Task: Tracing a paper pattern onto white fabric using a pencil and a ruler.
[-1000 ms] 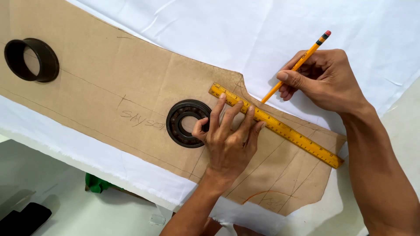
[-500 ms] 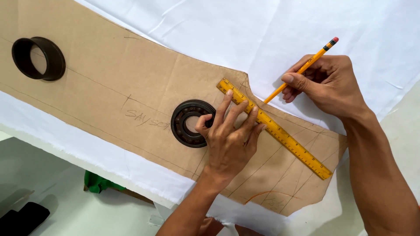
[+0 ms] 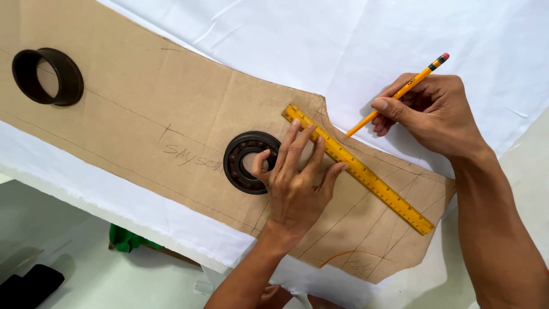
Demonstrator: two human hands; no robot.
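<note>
My left hand (image 3: 297,180) lies flat with spread fingers on a brown paper pattern (image 3: 148,126), its fingertips pressing a yellow ruler (image 3: 372,180) that runs diagonally along the pattern's right edge. The thumb rests on a dark ball bearing (image 3: 243,163) used as a weight. My right hand (image 3: 434,111) grips a yellow pencil (image 3: 400,94) with its tip down on the white fabric (image 3: 343,40), just past the upper end of the ruler.
A dark metal ring (image 3: 48,77) weighs down the pattern at the far left. The white fabric's raw edge (image 3: 114,209) overhangs the table front. Below lie a green object (image 3: 126,237) and a black object (image 3: 28,286) on the pale floor.
The ruler has pivoted slightly steeper under my left hand. The pencil hand stays near the ruler's upper end. The view has shifted a little.
</note>
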